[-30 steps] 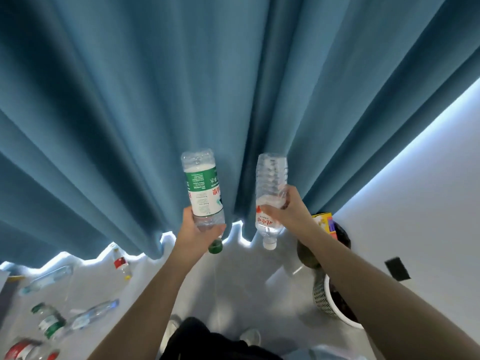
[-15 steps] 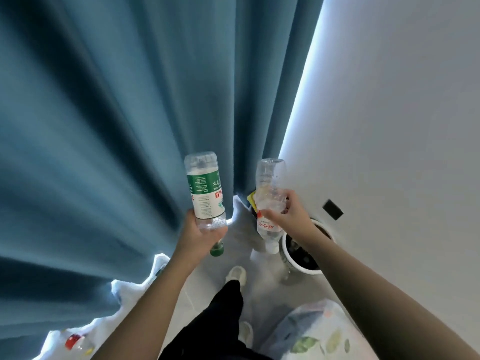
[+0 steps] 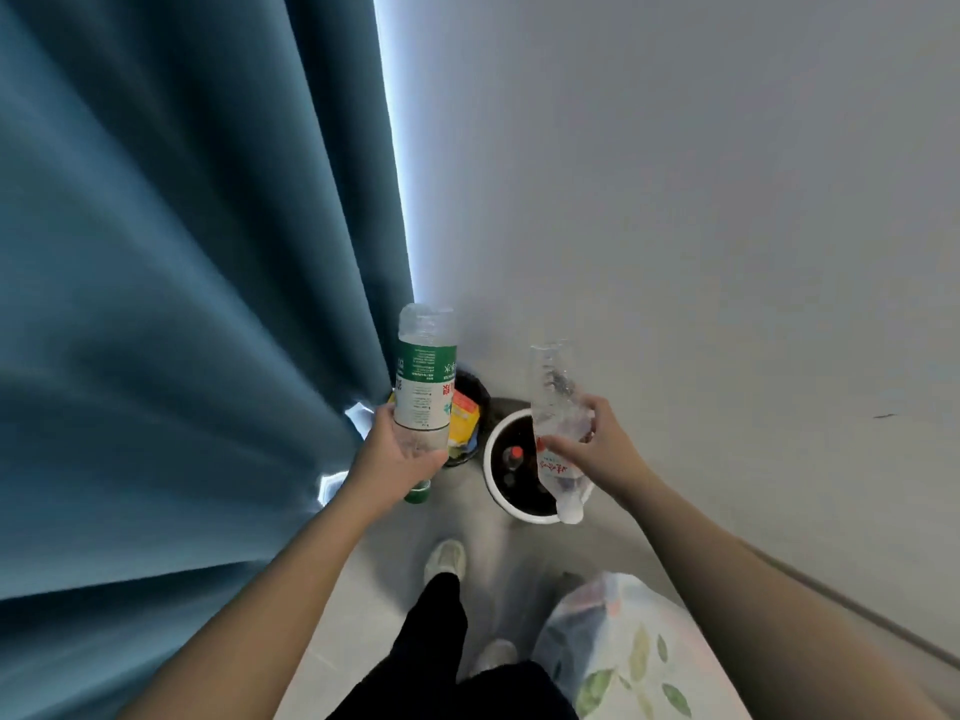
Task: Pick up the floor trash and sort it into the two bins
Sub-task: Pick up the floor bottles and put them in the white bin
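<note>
My left hand (image 3: 397, 452) grips a clear plastic bottle with a green and white label (image 3: 425, 379), held cap down, its green cap below my palm. My right hand (image 3: 597, 444) grips a crumpled clear bottle with a red label (image 3: 553, 402), also cap down, directly above the white-rimmed bin (image 3: 491, 480). That bin has a dark inside with a red-capped bottle in it. Behind my left-hand bottle stands a dark bin (image 3: 475, 394) holding yellow packaging (image 3: 462, 420). Both bins sit on the floor near the wall corner.
A blue curtain (image 3: 182, 304) hangs along the left. A pale wall (image 3: 701, 226) fills the right. My legs in black trousers and a pale shoe (image 3: 444, 561) stand on the grey floor. A plastic bag with leaf prints (image 3: 618, 646) lies at lower right.
My view has swung right from the curtain to the wall corner. The two bins have come closer and more central. Both hands still hold their bottles, the right one now over the white-rimmed bin.
</note>
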A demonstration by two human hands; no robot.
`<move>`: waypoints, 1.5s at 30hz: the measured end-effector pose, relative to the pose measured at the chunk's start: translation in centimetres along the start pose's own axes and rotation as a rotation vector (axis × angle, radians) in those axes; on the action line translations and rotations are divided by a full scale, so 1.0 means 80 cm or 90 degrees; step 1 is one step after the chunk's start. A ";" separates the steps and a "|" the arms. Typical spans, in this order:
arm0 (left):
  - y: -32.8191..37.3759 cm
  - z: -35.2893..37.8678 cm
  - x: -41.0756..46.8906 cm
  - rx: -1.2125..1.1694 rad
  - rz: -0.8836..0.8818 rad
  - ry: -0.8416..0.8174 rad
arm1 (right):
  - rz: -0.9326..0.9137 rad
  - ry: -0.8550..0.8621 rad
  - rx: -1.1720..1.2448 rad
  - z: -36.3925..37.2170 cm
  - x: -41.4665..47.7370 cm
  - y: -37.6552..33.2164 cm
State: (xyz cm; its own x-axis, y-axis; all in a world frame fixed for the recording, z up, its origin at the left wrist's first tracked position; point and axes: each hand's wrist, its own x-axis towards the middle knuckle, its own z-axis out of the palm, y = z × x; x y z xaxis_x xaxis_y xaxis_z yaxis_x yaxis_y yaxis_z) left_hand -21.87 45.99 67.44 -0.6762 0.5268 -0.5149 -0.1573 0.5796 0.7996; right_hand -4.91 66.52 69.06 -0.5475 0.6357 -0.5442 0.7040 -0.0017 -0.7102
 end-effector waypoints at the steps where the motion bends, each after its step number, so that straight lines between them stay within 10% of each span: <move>1: 0.003 0.007 0.014 0.030 -0.010 -0.032 | 0.030 0.010 0.004 -0.004 0.005 0.011; 17: -0.211 0.223 0.260 0.355 -0.173 -0.259 | 0.327 -0.058 -0.050 0.081 0.273 0.321; 34: -0.308 0.444 0.405 0.875 -0.040 -0.340 | 0.319 -0.140 -0.204 0.095 0.409 0.453; 45: -0.355 0.426 0.415 0.711 0.107 -0.310 | 0.257 -0.150 -0.337 0.118 0.463 0.415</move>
State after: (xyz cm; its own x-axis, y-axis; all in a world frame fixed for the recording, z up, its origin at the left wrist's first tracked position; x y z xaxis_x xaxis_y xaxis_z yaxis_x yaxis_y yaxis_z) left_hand -15.34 68.18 17.07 -0.2519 0.6846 -0.6840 0.7704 0.5696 0.2864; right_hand -6.11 82.74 21.14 -0.2383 0.4803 -0.8441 0.9655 0.2112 -0.1523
